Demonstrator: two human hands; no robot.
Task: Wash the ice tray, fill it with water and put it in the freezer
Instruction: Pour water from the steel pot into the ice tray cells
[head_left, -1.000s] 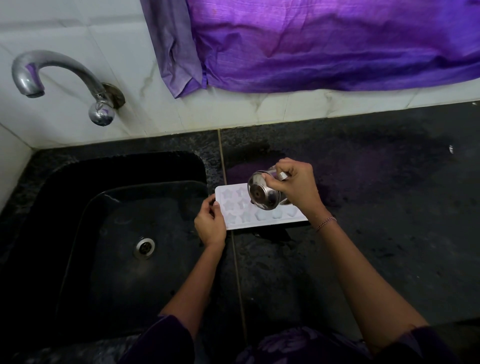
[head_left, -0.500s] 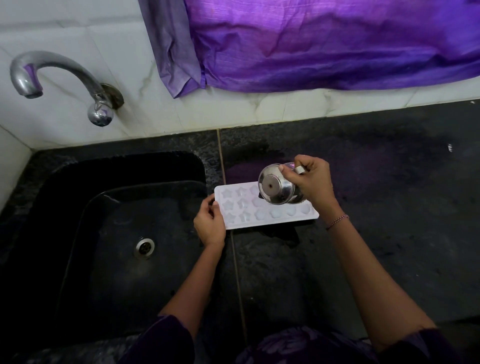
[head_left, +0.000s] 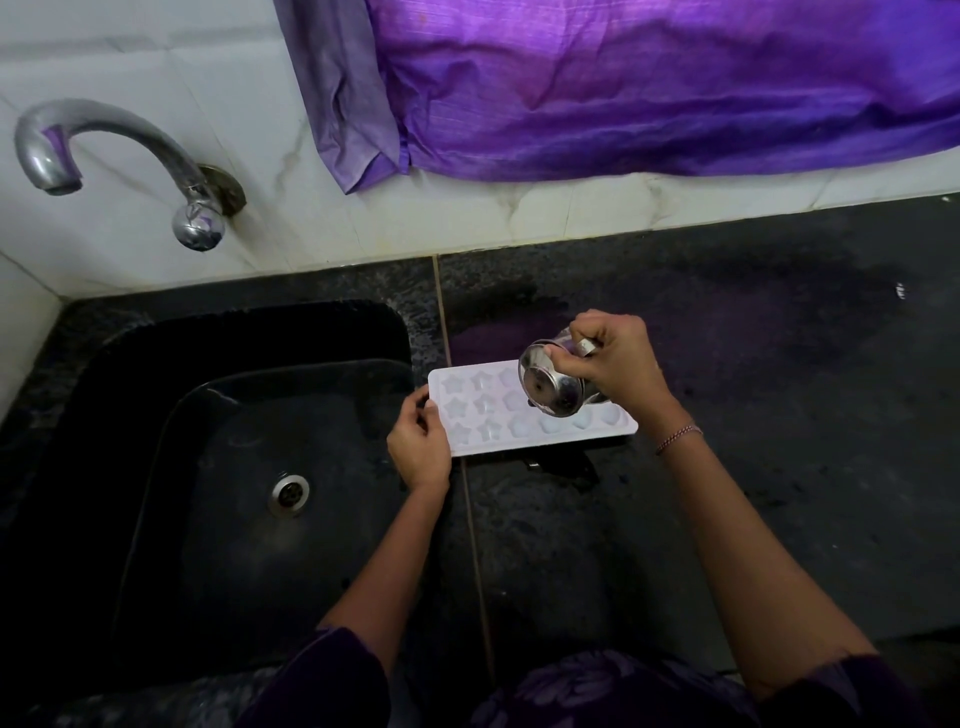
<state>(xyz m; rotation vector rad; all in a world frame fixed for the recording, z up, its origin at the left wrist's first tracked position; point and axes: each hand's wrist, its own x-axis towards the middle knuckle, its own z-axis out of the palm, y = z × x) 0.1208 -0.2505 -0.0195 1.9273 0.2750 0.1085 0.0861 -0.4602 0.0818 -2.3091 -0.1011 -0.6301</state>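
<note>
Black counter (head_left: 753, 467), sink (head_left: 249, 519) at its 9 o'clock, tap (head_left: 104, 140) not running.

White ice tray (head_left: 498, 421) lies flat on the counter just beside the sink rim, probably so spill drains that way. Cavities are star-shaped at the sink end, rounder toward 3 o'clock; whether they hold water cannot be told.

Left hand (head_left: 418, 449) is closed on the tray's 9 o'clock short edge, steadying it.

Right hand (head_left: 615, 364) is wrapped round a steel cup (head_left: 550, 387), tipped base-toward-viewer over the tray's middle (a pouring attitude; no stream visible). Judged step: filling.

Versus half a second back: cup and right hand have shifted slightly toward 9 o'clock; tray and left hand unchanged.
</note>
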